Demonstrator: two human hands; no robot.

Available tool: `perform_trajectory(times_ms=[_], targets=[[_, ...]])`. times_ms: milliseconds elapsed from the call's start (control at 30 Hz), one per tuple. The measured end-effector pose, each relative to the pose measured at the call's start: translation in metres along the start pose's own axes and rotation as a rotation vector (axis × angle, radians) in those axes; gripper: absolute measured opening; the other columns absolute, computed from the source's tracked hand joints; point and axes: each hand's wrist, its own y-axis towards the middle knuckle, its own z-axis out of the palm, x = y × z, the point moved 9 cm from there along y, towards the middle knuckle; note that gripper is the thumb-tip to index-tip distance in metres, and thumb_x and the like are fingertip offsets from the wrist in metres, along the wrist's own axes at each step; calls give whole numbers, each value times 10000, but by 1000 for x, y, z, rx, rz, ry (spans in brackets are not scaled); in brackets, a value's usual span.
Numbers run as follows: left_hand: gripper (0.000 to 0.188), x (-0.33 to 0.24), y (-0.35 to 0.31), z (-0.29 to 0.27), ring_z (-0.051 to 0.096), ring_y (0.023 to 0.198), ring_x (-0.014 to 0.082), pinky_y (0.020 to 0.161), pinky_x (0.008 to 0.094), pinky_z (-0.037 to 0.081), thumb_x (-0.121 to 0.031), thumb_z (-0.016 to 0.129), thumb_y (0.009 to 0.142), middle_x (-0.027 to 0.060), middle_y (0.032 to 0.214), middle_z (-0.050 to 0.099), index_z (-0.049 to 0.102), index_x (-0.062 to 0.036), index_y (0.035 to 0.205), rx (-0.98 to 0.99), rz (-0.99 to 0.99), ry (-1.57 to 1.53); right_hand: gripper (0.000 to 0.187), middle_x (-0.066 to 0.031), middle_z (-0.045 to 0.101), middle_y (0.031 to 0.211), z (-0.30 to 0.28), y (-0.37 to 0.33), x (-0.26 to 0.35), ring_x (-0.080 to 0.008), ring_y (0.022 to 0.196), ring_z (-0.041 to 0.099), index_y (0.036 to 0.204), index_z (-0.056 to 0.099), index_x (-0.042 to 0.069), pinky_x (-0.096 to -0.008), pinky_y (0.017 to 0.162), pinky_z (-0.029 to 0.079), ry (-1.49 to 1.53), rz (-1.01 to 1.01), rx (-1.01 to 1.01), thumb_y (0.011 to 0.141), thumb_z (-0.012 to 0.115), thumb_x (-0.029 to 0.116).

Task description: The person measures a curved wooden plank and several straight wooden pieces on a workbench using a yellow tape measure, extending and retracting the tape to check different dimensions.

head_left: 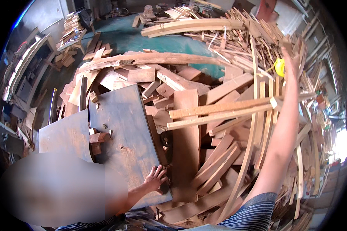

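Observation:
My left hand [155,179] lies flat with its fingers spread near the right edge of a dusty grey metal machine table [121,133]. My right arm stretches far forward and to the right. At its end my right hand [291,57] is over the large heap of wood strips [254,42]. It is small and its fingers are unclear, so I cannot tell whether it holds a strip. A bright yellow object [279,67] shows beside that wrist. Two light wood strips [219,111] lie crosswise over the offcuts, left of my right forearm.
Small wood blocks [98,138] and sawdust lie on the table. Beyond it are piled offcuts [142,75] and a long curved board [173,58]. A wide brown board [186,142] stands beside the table. Stacked wood [71,27] is at the far left. Green floor [158,44] shows behind.

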Motion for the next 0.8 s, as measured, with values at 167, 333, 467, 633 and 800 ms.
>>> perform_trajectory(times_ms=[167,333,467,633,800], targets=[[1089,2,1,-4,72,1551,476,1211,689,95,-854,647,668,130,1666,246,420,-277,1564,-90,15,-33,1057,-243,423,1566,21,82,6,-360,1449,420,1543,378,-21,-428,1180,343,-266,9,195,778,825,555],[1069,4,6,7,85,1551,467,1212,683,103,-834,679,648,123,1662,252,461,-279,1535,-169,1,-59,689,-214,658,1300,10,64,-20,-311,1135,648,1342,609,-39,-423,991,489,12,57,28,869,757,439],[1094,12,-5,14,60,1552,472,1215,683,93,-840,675,648,120,1673,230,444,-265,1550,-99,-24,-99,433,-187,698,1026,11,-47,-58,-289,875,679,1198,648,-56,-404,832,545,146,174,-49,885,699,239],[1108,13,-3,12,40,1563,449,1231,660,75,-809,724,631,98,1680,235,449,-243,1544,-93,-31,-142,332,-155,626,1110,-107,-215,-99,-244,812,651,1147,612,-11,-363,658,558,385,379,-172,877,651,177],[1087,-4,8,6,75,1550,481,1212,685,119,-774,759,621,127,1658,280,490,-216,1514,-230,20,-71,262,-108,603,965,-241,-359,-107,-217,774,625,1128,581,41,-352,692,532,276,412,-263,891,615,150]])
